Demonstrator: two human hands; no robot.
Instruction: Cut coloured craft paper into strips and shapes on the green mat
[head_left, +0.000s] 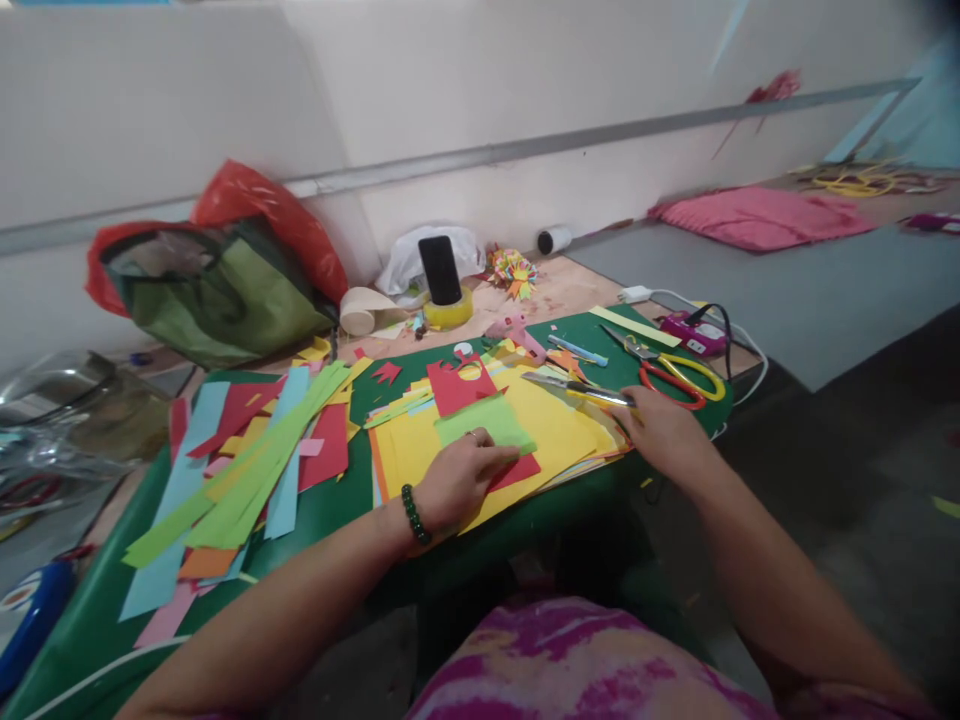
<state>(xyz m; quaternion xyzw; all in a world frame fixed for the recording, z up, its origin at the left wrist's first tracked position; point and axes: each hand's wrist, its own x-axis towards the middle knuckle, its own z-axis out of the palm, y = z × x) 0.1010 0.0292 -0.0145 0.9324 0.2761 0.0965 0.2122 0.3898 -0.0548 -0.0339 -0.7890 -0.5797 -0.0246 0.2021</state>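
Observation:
My left hand (459, 478), with a ring and a dark green bead bracelet, rests on the lower edge of a light green paper piece (491, 422). One finger stretches to the right, and the other fingers are partly hidden. Red paper (519, 470) shows under the hand, on a stack of yellow sheets (420, 450). My right hand (664, 430) is closed on a pair of scissors (577, 388), blades pointing left above the yellow sheets. Red paper with round cut-outs (457, 385) lies just beyond the green piece. Scissors with red and yellow handles (667, 365) lie beyond my right hand.
Colored paper strips (255, 465) cover the left of the green table (300, 560). A pink glue gun (517, 333) and a blue pen (577, 350) lie at the back. A phone (440, 270) stands at a tape roll (448, 312). A purple power strip (694, 335) sits right.

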